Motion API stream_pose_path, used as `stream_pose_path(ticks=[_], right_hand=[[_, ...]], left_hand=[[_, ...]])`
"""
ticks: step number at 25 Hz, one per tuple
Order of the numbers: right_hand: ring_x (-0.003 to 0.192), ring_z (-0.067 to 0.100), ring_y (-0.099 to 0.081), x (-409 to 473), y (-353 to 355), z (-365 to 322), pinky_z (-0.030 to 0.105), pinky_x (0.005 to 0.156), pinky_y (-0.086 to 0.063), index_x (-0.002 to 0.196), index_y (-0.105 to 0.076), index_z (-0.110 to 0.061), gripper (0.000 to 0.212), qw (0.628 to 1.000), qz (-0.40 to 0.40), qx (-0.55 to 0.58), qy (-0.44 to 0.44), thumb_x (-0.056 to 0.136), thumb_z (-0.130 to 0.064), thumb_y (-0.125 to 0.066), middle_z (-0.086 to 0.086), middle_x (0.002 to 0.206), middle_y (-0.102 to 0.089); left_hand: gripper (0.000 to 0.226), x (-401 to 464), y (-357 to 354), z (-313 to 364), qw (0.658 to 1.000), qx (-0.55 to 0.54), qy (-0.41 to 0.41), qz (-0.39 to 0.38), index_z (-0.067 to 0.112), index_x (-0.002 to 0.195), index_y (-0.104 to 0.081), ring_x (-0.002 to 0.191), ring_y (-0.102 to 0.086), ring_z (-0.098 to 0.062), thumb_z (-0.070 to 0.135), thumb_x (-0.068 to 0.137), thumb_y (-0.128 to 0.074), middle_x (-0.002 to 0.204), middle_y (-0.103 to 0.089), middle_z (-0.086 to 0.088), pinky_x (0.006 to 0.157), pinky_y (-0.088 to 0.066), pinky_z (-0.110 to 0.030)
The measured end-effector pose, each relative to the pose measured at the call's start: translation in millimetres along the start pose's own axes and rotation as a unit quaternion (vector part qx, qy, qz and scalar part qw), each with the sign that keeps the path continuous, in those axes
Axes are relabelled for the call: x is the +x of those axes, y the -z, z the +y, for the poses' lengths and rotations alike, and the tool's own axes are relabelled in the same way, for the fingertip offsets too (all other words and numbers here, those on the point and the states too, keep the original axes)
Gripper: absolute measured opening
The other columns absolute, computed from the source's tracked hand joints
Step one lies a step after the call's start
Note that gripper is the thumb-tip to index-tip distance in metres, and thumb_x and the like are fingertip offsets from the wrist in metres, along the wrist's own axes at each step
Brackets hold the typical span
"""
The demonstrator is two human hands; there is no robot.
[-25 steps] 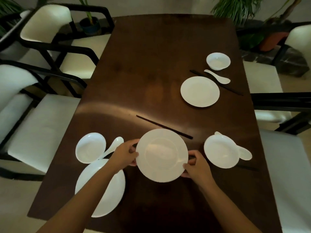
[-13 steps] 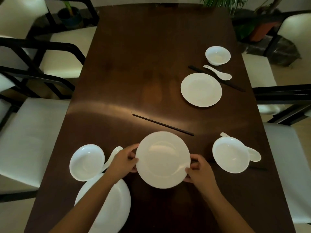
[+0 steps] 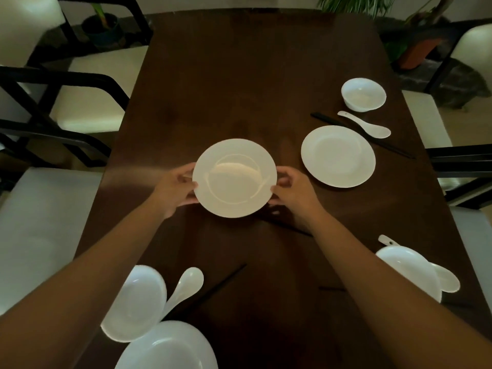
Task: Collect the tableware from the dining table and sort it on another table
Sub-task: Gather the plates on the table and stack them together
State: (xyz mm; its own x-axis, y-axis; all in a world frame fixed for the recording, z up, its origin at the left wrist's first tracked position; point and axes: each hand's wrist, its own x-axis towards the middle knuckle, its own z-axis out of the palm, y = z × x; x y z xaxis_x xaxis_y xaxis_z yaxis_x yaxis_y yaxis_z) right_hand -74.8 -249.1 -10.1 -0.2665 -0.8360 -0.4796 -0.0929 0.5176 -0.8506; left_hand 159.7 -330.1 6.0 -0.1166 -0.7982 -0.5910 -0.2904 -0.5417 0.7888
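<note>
I hold a white plate (image 3: 234,178) above the middle of the dark wooden table (image 3: 239,75), my left hand (image 3: 174,186) on its left rim and my right hand (image 3: 290,190) on its right rim. A second white plate (image 3: 338,156) lies to its right, with a small bowl (image 3: 363,94), a white spoon (image 3: 364,125) and black chopsticks (image 3: 386,145) behind it. Near me on the left lie a bowl (image 3: 135,302), a spoon (image 3: 183,288), a large plate (image 3: 167,347) and chopsticks (image 3: 221,286). At the right edge sits a bowl (image 3: 410,270) with a spoon (image 3: 444,280).
Chairs with white cushions and black frames stand along both long sides, one at the left (image 3: 40,222) and one at the right (image 3: 474,235). Potted plants (image 3: 359,4) stand beyond the table's far end.
Both hands have carried the plate away from me, from the near part of the table toward its middle, over the black chopsticks. The view has shifted forward with them.
</note>
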Motion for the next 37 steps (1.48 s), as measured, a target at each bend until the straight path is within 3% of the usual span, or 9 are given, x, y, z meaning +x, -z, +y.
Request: stream_pose_path(ticks=[4, 8, 11, 15, 18, 22, 30, 33, 37], right_hand=[[0.08, 0.014, -0.066, 20, 2, 14, 0.033, 0.078, -0.056, 0.121, -0.055, -0.015, 0.036, 0.99, 0.045, -0.13, 0.028, 0.086, -0.014, -0.061, 0.003, 0.099, -0.065], [0.091, 0.016, -0.054, -11, -8, 44, 0.028, 0.073, -0.047, 0.097, -0.064, -0.019, 0.019, 0.885, 0.006, -0.426, 0.185, 0.081, -0.029, -0.065, 0.0, 0.097, -0.06], [0.094, 0.023, -0.054, -35, -5, 56, 0.035, 0.07, -0.049, 0.097, -0.064, -0.015, 0.014, 0.84, -0.012, -0.486, 0.242, 0.086, -0.018, -0.057, 0.005, 0.098, -0.061], [0.075, 0.026, -0.06, -79, 17, 78, 0.033, 0.06, -0.05, 0.085, -0.07, -0.009, 0.01, 0.802, 0.042, -0.539, 0.254, 0.079, -0.006, -0.064, 0.008, 0.082, -0.066], [0.064, 0.023, -0.061, -109, 26, 96, 0.023, 0.05, -0.045, 0.078, -0.073, -0.009, 0.011, 0.806, 0.087, -0.531, 0.247, 0.069, -0.003, -0.074, 0.007, 0.073, -0.068], [0.069, 0.023, -0.064, -137, 34, 115, 0.024, 0.049, -0.047, 0.081, -0.073, -0.009, 0.016, 0.817, 0.124, -0.513, 0.231, 0.067, -0.003, -0.077, 0.008, 0.079, -0.07], [0.066, 0.024, -0.062, -155, 31, 135, 0.026, 0.05, -0.046, 0.079, -0.072, -0.007, 0.016, 0.807, 0.152, -0.515, 0.246, 0.065, 0.001, -0.076, 0.009, 0.075, -0.068], [0.075, 0.027, -0.065, -172, 46, 152, 0.028, 0.055, -0.051, 0.087, -0.073, -0.005, 0.018, 0.816, 0.19, -0.499, 0.223, 0.069, -0.002, -0.077, 0.011, 0.083, -0.07], [0.093, 0.029, -0.065, -189, 57, 168, 0.036, 0.073, -0.056, 0.102, -0.07, -0.003, 0.025, 0.807, 0.205, -0.508, 0.22, 0.08, -0.014, -0.069, 0.013, 0.098, -0.069]], left_hand=[[0.054, 29, -3, 4, 1.0, -0.017, 0.003, -0.012, 0.018, 0.133, -0.048, 0.116, -0.055, -0.031, -0.011, 0.087, -0.049, 0.133, -0.052, -0.013, 0.094, -0.047, -0.052], [0.054, 40, -3, -3, 0.999, -0.033, 0.018, -0.018, 0.018, 0.132, -0.049, 0.113, -0.056, -0.028, -0.012, 0.087, -0.048, 0.133, -0.052, -0.01, 0.094, -0.047, -0.049], [0.053, 44, -3, -5, 0.999, -0.03, 0.017, -0.018, 0.019, 0.13, -0.051, 0.11, -0.056, -0.025, -0.012, 0.086, -0.049, 0.131, -0.054, -0.007, 0.092, -0.048, -0.048], [0.053, 46, -16, -6, 1.0, 0.002, 0.002, -0.015, 0.021, 0.128, -0.053, 0.105, -0.056, -0.021, -0.011, 0.087, -0.049, 0.118, -0.057, -0.002, 0.089, -0.05, -0.046], [0.052, 44, -30, -10, 0.999, 0.035, -0.009, -0.024, 0.023, 0.128, -0.053, 0.1, -0.057, -0.018, -0.009, 0.087, -0.051, 0.105, -0.059, 0.003, 0.084, -0.052, -0.043], [0.052, 31, -52, -18, 0.995, 0.082, -0.03, -0.05, 0.026, 0.128, -0.054, 0.087, -0.06, -0.012, -0.006, 0.087, -0.053, 0.093, -0.06, 0.006, 0.075, -0.054, -0.037], [0.054, 10, -72, -26, 0.985, 0.149, -0.079, -0.037, 0.022, 0.134, -0.047, 0.099, -0.056, -0.018, -0.004, 0.088, -0.053, 0.095, -0.058, 0.0, 0.073, -0.052, -0.033], [0.054, 7, -73, -30, 0.977, 0.188, -0.096, -0.028, 0.022, 0.134, -0.047, 0.101, -0.053, -0.018, -0.003, 0.087, -0.054, 0.103, -0.055, 0.0, 0.079, -0.052, -0.038], [0.055, 5, -78, -40, 0.964, 0.232, -0.127, -0.02, 0.022, 0.134, -0.047, 0.092, -0.053, -0.014, -0.005, 0.087, -0.054, 0.085, -0.054, 0.01, 0.071, -0.052, -0.031]])
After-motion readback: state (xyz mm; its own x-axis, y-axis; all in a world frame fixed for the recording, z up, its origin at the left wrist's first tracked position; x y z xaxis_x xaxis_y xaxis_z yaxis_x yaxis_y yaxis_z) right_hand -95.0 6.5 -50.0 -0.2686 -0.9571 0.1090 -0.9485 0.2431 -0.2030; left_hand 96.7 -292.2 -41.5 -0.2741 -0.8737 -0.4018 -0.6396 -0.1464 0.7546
